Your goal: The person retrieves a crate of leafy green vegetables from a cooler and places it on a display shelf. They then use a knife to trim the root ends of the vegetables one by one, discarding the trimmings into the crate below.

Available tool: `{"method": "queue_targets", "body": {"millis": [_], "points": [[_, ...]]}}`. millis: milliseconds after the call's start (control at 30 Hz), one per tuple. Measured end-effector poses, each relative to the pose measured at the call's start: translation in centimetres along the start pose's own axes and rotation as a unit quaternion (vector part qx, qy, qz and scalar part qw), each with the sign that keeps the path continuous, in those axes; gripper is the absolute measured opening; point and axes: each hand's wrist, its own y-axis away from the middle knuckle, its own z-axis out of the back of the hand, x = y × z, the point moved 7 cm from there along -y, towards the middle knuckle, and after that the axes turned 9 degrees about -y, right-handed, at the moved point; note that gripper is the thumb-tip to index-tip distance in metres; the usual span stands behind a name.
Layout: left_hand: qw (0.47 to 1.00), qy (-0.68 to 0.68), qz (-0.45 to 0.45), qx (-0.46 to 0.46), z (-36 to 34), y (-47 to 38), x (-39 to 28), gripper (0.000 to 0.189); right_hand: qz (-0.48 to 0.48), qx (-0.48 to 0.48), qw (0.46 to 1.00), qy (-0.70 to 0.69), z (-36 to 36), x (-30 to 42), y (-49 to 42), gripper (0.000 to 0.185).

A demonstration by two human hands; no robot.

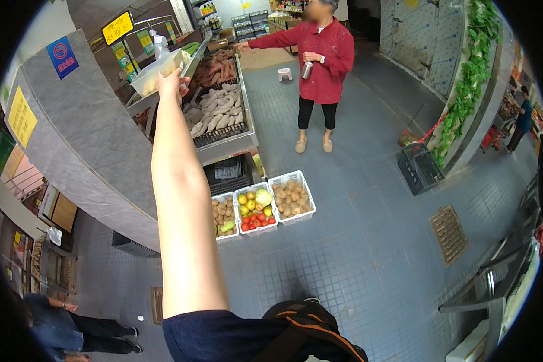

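Note:
My left hand (171, 85) is stretched out far ahead, at the edge of a produce stall. It overlaps the right side of a translucent plastic bin (141, 86) with pale yellowish pieces inside. The fingers look partly curled; a small whitish spot shows by the fingertips, and I cannot tell if it is held. Green vegetables (191, 48) lie just beyond the hand. To its right, whitish-grey root vegetables (219, 106) fill a black crate, with reddish-brown roots (221, 68) behind them. My right hand is out of view.
White baskets of potatoes (292, 199) and of tomatoes (255, 221) with other produce stand on the tiled floor. A person in a red jacket (323, 63) holds a metal flask (307, 70) and points towards the stall. A dark crate (420, 168), a stool (285, 75) and a tiled pillar (95, 131) stand around.

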Motion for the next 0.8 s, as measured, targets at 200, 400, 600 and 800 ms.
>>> {"method": "queue_targets", "body": {"millis": [200,400,600,800], "points": [[0.975,-0.184,-0.057,0.112,-17.2,10.6,9.9,0.067,-0.03,-0.055,0.998,-0.021,6.8,-5.1,0.0,0.028],[0.687,-0.328,-0.061,0.646,-36.4,56.4,34.4,0.046,-0.129,-0.137,0.981,-0.041,12.7,-20.8,8.4,0.028],[0.123,-0.285,-0.035,0.95,-22.2,101.4,29.7,0.062,-0.27,-0.138,0.953,-0.018,13.8,-36.7,20.9,0.028],[0.213,-0.355,-0.079,0.907,-31.3,111.6,24.2,0.037,-0.398,-0.297,0.83,-0.256,19.1,-40.5,32.8,0.027]]}}
